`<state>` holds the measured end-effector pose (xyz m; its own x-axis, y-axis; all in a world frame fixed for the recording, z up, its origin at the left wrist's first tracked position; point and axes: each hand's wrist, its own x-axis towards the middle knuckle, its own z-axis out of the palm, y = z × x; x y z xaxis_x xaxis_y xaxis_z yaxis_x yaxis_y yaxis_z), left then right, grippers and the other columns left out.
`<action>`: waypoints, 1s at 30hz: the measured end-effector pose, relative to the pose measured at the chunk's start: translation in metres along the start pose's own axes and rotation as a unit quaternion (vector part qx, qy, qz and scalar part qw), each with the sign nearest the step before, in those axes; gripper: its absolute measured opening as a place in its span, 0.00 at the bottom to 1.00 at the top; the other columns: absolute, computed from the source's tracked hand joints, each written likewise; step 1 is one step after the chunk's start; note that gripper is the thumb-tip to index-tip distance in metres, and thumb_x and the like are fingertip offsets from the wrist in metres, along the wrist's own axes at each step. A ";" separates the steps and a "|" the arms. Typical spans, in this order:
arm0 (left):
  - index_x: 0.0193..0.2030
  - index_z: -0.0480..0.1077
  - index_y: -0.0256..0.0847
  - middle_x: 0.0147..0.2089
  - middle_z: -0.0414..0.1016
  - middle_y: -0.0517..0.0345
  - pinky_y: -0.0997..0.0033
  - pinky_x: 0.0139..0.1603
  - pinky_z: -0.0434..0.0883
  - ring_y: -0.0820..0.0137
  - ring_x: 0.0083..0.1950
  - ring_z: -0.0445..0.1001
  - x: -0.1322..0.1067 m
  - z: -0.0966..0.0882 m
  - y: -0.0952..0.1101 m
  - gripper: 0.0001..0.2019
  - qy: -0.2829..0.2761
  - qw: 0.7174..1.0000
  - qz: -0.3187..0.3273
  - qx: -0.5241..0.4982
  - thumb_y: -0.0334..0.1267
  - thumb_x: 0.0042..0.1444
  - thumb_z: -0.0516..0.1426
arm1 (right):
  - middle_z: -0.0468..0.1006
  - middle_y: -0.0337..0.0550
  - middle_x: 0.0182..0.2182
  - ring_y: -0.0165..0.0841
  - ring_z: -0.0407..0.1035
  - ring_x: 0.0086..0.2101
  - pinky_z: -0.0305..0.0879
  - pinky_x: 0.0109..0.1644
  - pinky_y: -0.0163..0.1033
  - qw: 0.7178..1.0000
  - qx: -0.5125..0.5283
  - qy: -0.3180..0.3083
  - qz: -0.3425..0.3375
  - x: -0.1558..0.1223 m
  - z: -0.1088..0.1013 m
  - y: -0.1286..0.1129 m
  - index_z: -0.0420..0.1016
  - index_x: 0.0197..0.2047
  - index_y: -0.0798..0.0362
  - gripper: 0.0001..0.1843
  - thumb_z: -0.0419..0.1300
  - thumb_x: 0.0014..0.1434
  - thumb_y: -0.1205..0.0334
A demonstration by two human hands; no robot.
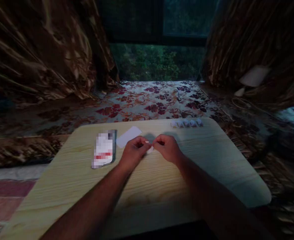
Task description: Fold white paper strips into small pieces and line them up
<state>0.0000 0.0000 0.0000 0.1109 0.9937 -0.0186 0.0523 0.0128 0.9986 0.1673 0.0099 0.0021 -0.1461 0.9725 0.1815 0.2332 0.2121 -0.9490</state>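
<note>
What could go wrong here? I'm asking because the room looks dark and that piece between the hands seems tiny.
1. Both the left hand and the right hand pinch a small white piece above the wooden table; in such dim light it may slip and be hard to find.
2. The white card and the packet lie close beside the left hand, so a wrist movement could nudge them.
3. The row of small pale items sits near the table's far edge and might get pushed off.

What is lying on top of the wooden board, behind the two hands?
Behind the left hand and right hand lie a white card and a clear strip. The hands cover most of the small white piece.
</note>
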 end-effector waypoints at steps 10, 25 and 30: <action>0.32 0.71 0.37 0.27 0.70 0.62 0.75 0.29 0.60 0.76 0.28 0.64 -0.001 0.002 0.003 0.09 0.012 0.999 0.025 0.022 0.41 0.52 0.62 | 0.71 0.35 0.21 0.27 0.63 0.23 0.56 0.27 0.32 1.000 -0.010 -0.009 -0.001 -0.002 0.000 0.004 0.73 0.27 0.55 0.03 0.61 0.50 0.64; 0.28 0.68 0.37 0.24 0.67 0.64 0.75 0.25 0.55 0.78 0.24 0.60 0.000 0.001 -0.001 0.10 -0.032 0.999 0.007 -0.028 0.40 0.50 0.63 | 0.68 0.33 0.19 0.26 0.59 0.21 0.52 0.24 0.32 0.999 -0.013 -0.041 0.013 -0.005 -0.001 0.002 0.72 0.26 0.54 0.05 0.60 0.51 0.63; 0.29 0.70 0.36 0.25 0.70 0.61 0.74 0.27 0.57 0.77 0.25 0.63 0.002 -0.001 -0.005 0.10 -0.046 0.995 0.001 -0.083 0.39 0.48 0.64 | 0.69 0.34 0.20 0.26 0.59 0.22 0.53 0.25 0.32 0.999 -0.025 -0.046 0.003 -0.005 -0.001 -0.001 0.73 0.27 0.55 0.05 0.60 0.51 0.63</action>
<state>-0.0015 0.0016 -0.0052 0.2018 0.9793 -0.0142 -0.1124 0.0376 0.9930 0.1693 0.0051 0.0021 -0.2315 0.9614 0.1485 0.2814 0.2123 -0.9358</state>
